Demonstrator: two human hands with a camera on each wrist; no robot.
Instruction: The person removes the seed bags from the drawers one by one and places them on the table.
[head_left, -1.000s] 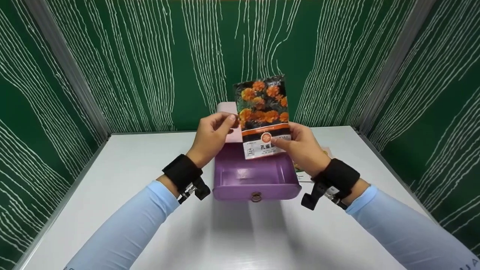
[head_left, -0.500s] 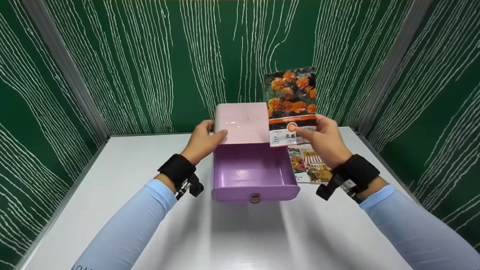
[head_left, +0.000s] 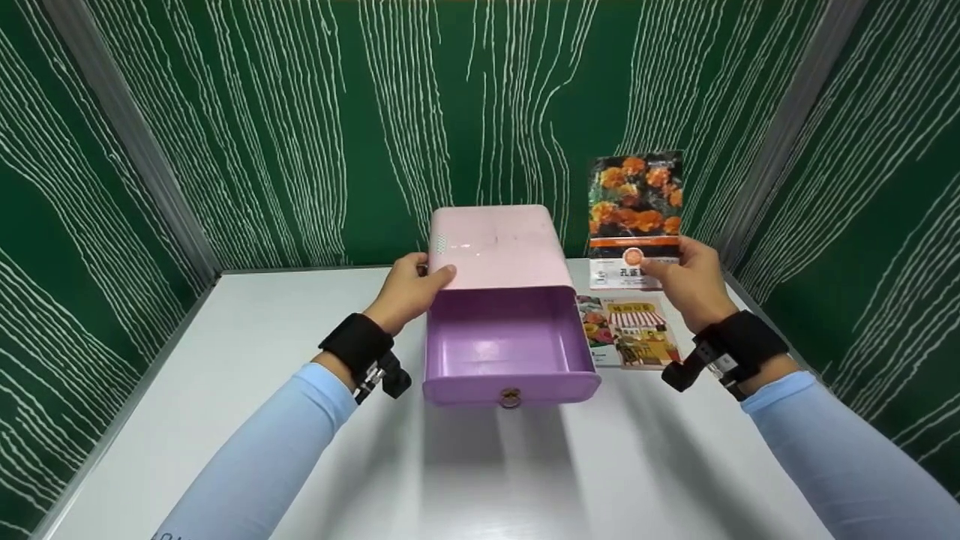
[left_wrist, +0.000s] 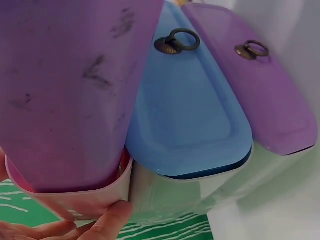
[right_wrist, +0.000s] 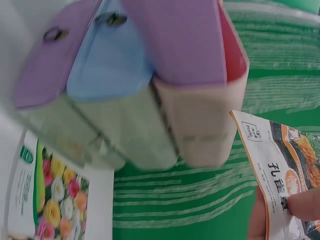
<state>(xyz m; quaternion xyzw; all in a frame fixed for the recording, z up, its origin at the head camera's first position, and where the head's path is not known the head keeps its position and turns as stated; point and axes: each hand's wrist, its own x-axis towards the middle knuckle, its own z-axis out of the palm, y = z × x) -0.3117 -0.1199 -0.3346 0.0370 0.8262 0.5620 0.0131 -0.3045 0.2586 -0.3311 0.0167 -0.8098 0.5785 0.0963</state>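
Note:
In the head view a small drawer cabinet with a pink top casing stands mid-table, its top purple drawer pulled out toward me. My left hand grips the casing's left side, thumb over the top edge. To the right of the cabinet, my right hand pinches a seed packet by its lower right edge, thumb on the front. Orange flowers are printed on that packet, which is held upright in the air. The left wrist view shows a blue drawer and another purple drawer, both pushed in.
Right of the cabinet, a packet with a striped-awning picture lies on the white table beside a flower-printed packet. Green walls with white streaks stand behind and at both sides.
My right hand has carried the seed packet rightward from over the open drawer, past the cabinet. My left hand has left the packet's side and moved down to the pink casing.

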